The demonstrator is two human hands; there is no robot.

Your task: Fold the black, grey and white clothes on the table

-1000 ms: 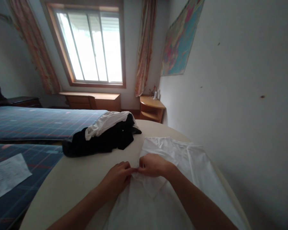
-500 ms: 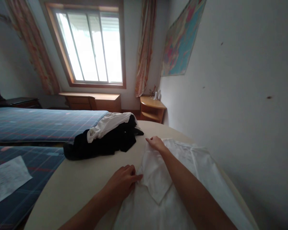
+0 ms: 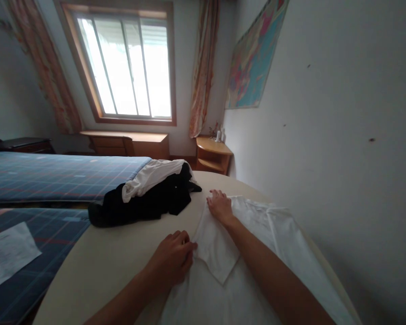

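Note:
A white shirt (image 3: 246, 266) lies spread over the round table, its left part folded inward with a pointed corner towards me. At its left edge, my left hand (image 3: 176, 255) is closed, thumb and fingertip pinching the cloth there. Farther up, my right hand (image 3: 220, 207) rests on the far left corner of the fold. Its fingers are stretched out and slightly apart, palm down on the fabric. My right forearm crosses over the shirt and covers some of it.
The cream round table (image 3: 104, 266) abuts a plaid mattress (image 3: 54, 176). Black clothing (image 3: 145, 203) and a white garment (image 3: 155, 174) are heaped at the table's far left. A paper sheet (image 3: 10, 255) lies on the near bedding. The wall (image 3: 352, 189) stands close on the right.
My right hand has gone from a pinch at the shirt's far corner to lying with fingers spread on it. My left hand stays at the left edge, nearly unmoved.

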